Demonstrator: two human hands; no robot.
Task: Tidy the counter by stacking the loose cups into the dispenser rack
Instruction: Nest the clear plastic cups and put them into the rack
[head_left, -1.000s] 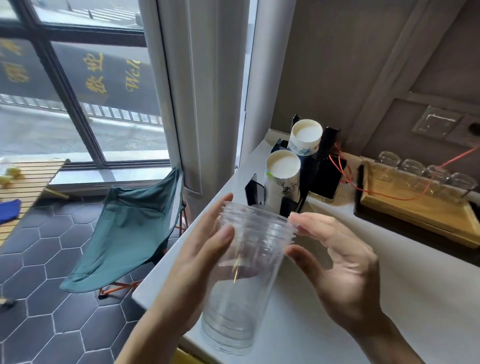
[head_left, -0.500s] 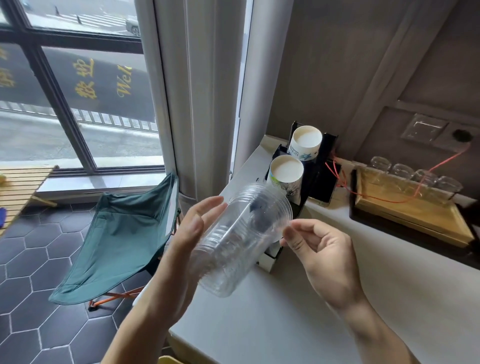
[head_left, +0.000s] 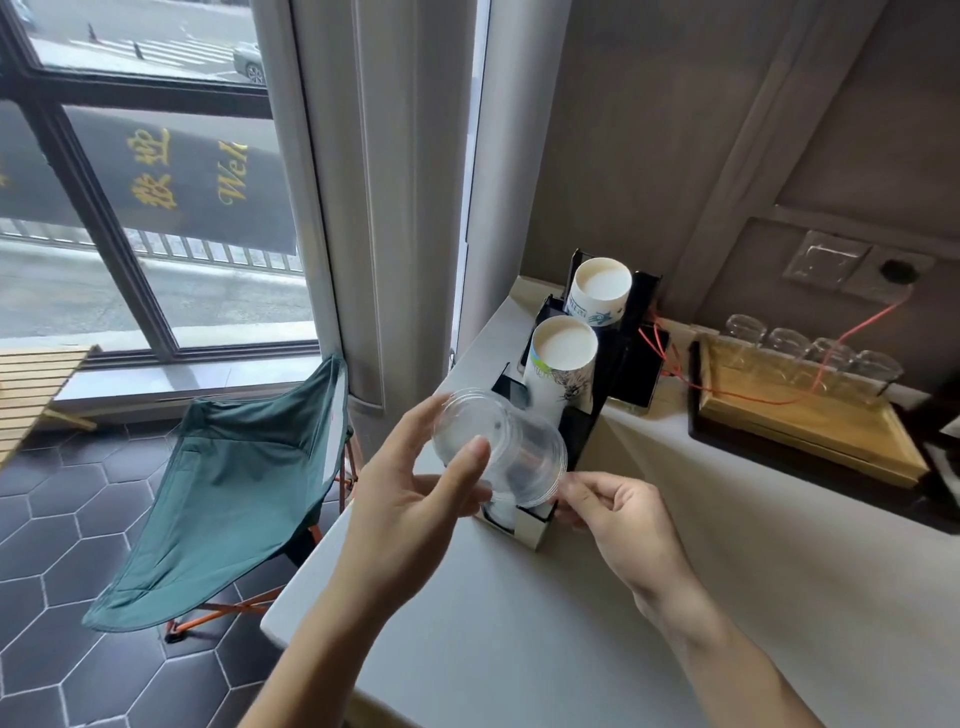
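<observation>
A stack of clear plastic cups (head_left: 506, 449) lies tilted, its base towards me and its mouth pointing at the front slot of the black dispenser rack (head_left: 579, 431). My left hand (head_left: 415, 493) grips the stack near its base. My right hand (head_left: 618, 514) touches the stack's rim from below with its fingertips. Two slots of the rack further back hold stacks of white paper cups, the nearer stack (head_left: 563, 358) and the farther stack (head_left: 600, 293). The rack's front slot is mostly hidden behind the clear cups.
The rack stands on a pale counter (head_left: 597, 623) by the window. A wooden tray (head_left: 805, 436) with several glasses (head_left: 810, 353) and an orange cable (head_left: 670, 358) sits to the right. Left of the counter edge, a green folding chair (head_left: 228, 483) stands on the tiled floor.
The cup stack went from upright to lying tilted and moved forward to the rack's front slot. My right hand dropped under the rim.
</observation>
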